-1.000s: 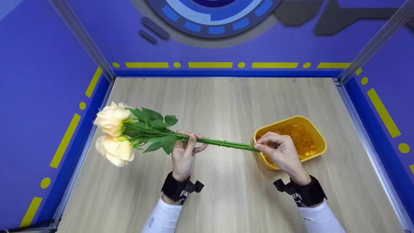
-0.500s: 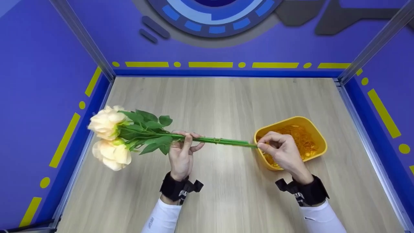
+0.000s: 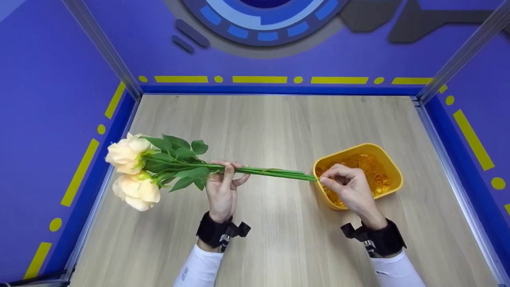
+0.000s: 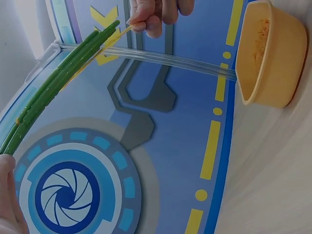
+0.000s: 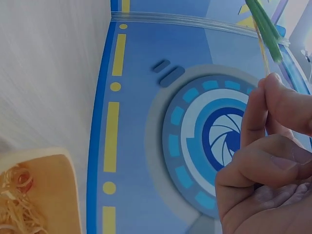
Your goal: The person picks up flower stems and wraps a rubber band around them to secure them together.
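A bunch of cream roses (image 3: 136, 191) with green leaves lies sideways in the air, blooms to the left. My left hand (image 3: 221, 195) holds its green stems (image 3: 275, 173) just below the leaves, thumb on the near side. Toward the stem ends, my right hand (image 3: 350, 189) pinches a thin yellow rubber band (image 5: 263, 56) between thumb and fingertips. That band is pulled taut along the stems, as the left wrist view shows, and the pinching fingers sit just beyond the cut ends. Where it loops round the stems is only partly visible.
Below and behind my right hand stands a yellow plastic box (image 4: 280, 73) with many loose rubber bands (image 3: 376, 175) inside. Blue panels (image 3: 255, 65) border the wooden table (image 3: 271, 131) at the back and both sides, with metal posts at the corners.
My left hand and the roses have shifted slightly left, and the blooms have dipped a little. My right hand has edged to the right, still pinching the rubber band.
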Motion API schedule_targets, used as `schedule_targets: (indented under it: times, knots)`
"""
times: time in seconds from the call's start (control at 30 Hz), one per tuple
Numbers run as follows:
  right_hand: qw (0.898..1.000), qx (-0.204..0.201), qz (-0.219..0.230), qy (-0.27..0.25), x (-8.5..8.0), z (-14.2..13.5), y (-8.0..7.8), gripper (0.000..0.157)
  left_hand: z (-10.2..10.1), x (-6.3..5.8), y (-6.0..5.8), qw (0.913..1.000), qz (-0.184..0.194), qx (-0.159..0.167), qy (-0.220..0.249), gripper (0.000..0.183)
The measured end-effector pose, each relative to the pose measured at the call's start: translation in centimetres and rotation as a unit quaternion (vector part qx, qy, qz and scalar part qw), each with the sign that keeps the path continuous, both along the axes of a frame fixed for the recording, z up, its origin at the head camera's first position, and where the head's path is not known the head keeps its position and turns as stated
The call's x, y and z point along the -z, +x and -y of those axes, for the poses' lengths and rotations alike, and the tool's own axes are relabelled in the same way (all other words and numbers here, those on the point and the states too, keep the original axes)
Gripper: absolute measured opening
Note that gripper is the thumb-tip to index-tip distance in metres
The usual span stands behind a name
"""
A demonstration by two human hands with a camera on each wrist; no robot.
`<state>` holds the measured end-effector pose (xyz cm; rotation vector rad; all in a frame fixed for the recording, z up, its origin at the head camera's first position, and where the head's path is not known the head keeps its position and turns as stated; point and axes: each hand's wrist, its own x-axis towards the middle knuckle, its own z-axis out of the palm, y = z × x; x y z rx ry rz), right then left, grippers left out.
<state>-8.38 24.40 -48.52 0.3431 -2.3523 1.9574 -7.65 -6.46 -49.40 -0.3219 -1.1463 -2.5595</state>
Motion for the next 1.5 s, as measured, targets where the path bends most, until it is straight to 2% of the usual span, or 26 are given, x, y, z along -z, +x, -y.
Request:
schedule_targets:
  times: [0.2,0.33,0.43,0.6,0.7,0.77,0.87,0.97,1.13,1.2,1.37,1.5]
  knots:
    - [0.997,-0.026,-0.075,0.012,1.4,1.4,0.6,0.014,-0.6,0.0,-0.1,0.9988,0.024,-0.033,0.025,0.004]
    - [0.990,-0.039,-0.133,0.037,2.1,2.0,1.3,0.018,-0.8,0.1,-0.2,0.9970,0.036,-0.067,0.014,0.002]
    - [0.984,-0.043,-0.165,0.044,2.1,2.1,1.6,0.018,-0.9,0.3,-0.3,0.9955,0.043,-0.084,-0.006,0.009]
    - [0.974,-0.061,-0.213,0.034,2.0,2.2,2.0,0.023,-1.1,0.8,-0.4,0.9943,0.052,-0.083,-0.042,0.015]
    - [0.968,-0.089,-0.233,0.019,1.9,2.4,2.1,0.029,-1.3,1.3,-0.6,0.9928,0.051,-0.079,-0.075,0.012]
    - [0.967,-0.113,-0.229,-0.002,1.6,2.7,2.1,0.030,-1.4,1.8,-0.6,0.9913,0.050,-0.075,-0.096,0.013]
    - [0.965,-0.152,-0.208,-0.051,1.3,3.0,2.0,0.029,-1.7,2.5,-0.5,0.9890,0.045,-0.063,-0.126,0.023]
    - [0.958,-0.192,-0.188,-0.097,0.7,3.3,1.8,0.027,-2.0,3.1,-0.3,0.9865,0.036,-0.044,-0.154,0.031]
    - [0.947,-0.226,-0.173,-0.150,-0.4,3.2,1.0,0.019,-2.2,3.5,0.0,0.9813,0.021,-0.005,-0.191,0.029]
    - [0.951,-0.211,-0.170,-0.147,-0.9,2.9,0.5,0.017,-2.1,3.5,0.1,0.9788,0.019,0.015,-0.204,0.025]
    - [0.973,-0.154,-0.144,-0.096,-1.7,1.9,-1.2,0.014,-1.4,3.3,0.6,0.9686,0.034,0.077,-0.234,0.026]
    - [0.978,-0.135,-0.139,-0.081,-1.5,1.2,-2.5,0.013,-0.6,2.9,1.0,0.9583,0.054,0.131,-0.248,0.032]
